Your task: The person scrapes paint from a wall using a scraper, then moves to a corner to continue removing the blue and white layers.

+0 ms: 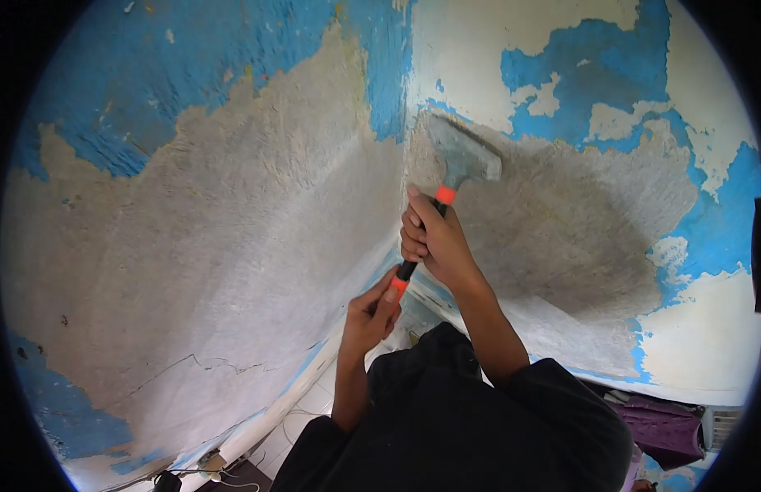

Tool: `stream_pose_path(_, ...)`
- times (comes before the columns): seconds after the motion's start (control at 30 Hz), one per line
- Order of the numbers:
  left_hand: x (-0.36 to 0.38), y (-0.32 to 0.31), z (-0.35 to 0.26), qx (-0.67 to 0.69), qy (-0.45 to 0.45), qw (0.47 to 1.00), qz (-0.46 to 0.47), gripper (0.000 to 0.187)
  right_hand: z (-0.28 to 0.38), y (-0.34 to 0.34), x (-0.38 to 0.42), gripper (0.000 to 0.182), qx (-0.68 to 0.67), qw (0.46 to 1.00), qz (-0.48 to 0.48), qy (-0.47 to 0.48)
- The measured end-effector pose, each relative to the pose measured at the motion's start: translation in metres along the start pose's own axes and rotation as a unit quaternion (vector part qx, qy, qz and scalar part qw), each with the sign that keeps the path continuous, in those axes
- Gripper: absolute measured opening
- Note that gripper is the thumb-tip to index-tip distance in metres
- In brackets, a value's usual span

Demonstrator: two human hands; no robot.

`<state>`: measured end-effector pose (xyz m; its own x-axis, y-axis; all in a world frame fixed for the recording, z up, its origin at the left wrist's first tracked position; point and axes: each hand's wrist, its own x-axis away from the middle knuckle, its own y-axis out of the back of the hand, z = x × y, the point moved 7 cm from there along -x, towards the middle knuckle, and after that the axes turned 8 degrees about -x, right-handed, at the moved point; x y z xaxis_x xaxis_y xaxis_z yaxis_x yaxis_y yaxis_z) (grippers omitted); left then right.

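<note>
A long-handled scraper (467, 156) with a wide grey head and a black and orange handle rests slantwise against the right wall, just right of the corner. My right hand (434, 238) wraps round the upper handle below the orange collar. Lower down, my left hand (371, 316) grips the orange end of the handle. Around the scraper head the wall is bare grey plaster (553, 221), with blue paint (610, 66) and off-white paint (462, 57) above it.
The left wall (192, 246) shows a large bare patch edged with blue paint and a thin crack low down. Cables (233, 476) lie at the bottom left by white floor tiles (315, 398). A purple cloth item (659, 426) is at the lower right.
</note>
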<state>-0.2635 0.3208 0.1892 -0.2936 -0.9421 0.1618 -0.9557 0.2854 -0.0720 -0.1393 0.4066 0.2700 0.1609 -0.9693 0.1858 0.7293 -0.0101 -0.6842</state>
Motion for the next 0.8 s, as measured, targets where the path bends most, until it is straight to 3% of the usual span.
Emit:
stream_pose_path(0.2, 0.004, -0.005, 0.002, -0.004, -0.017, 1.000, 0.000, 0.042, -0.006, 0.008, 0.004, 0.042, -0.003, 1.000, -0.007, -0.010)
stream_pose_path(0.4, 0.010, -0.013, -0.001, 0.011, 0.027, 1.000, -0.007, 0.042, 0.000, 0.008, 0.008, 0.043, 0.000, 1.000, -0.004, 0.004)
stream_pose_path(0.8, 0.013, -0.017, -0.002, -0.006, -0.007, 1.000, 0.008, 0.044, 0.001, 0.011, 0.018, 0.042, 0.010, 1.000, -0.004, 0.000)
